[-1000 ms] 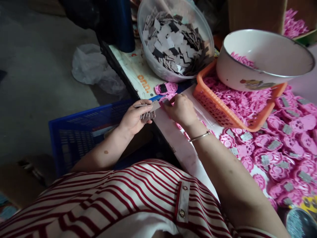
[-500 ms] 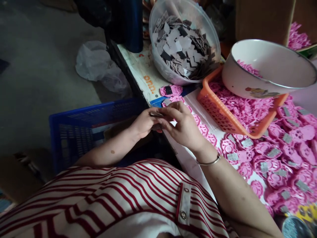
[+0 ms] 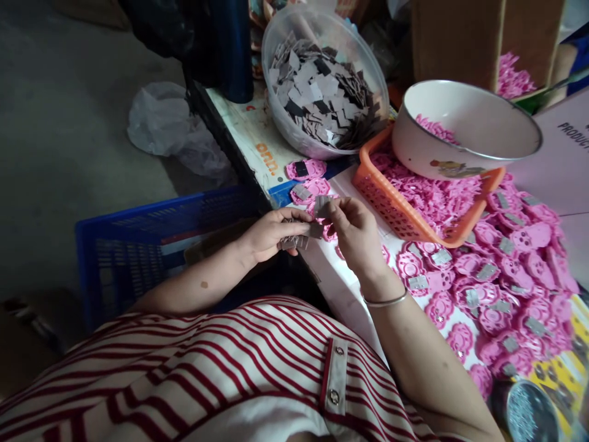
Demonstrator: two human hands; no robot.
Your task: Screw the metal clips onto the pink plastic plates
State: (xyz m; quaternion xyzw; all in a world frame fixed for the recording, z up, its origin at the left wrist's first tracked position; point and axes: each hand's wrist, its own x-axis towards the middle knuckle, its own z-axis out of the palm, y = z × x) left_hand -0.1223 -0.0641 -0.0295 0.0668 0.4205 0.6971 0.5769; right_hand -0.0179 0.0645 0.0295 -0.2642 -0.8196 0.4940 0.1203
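My left hand (image 3: 269, 235) is closed on a small stack of grey square pieces (image 3: 294, 242) at the table's near edge. Just right of it, my right hand (image 3: 355, 232) pinches one grey square piece (image 3: 321, 205) between thumb and fingers, lifted a little above the stack. Pink round plastic pieces (image 3: 307, 189) lie on the table directly beyond both hands, some with a grey square on top. A silver bangle circles my right wrist.
A clear bowl of grey squares (image 3: 322, 86) stands at the back. An orange basket (image 3: 391, 199) of pink pieces carries a white enamel bowl (image 3: 464, 132). Many pink pieces with grey squares (image 3: 501, 276) cover the table's right. A blue crate (image 3: 138, 245) sits on the floor left.
My right hand left the table, met the left hand's stack and now lifts one grey square off it. The camera view shifted slightly.
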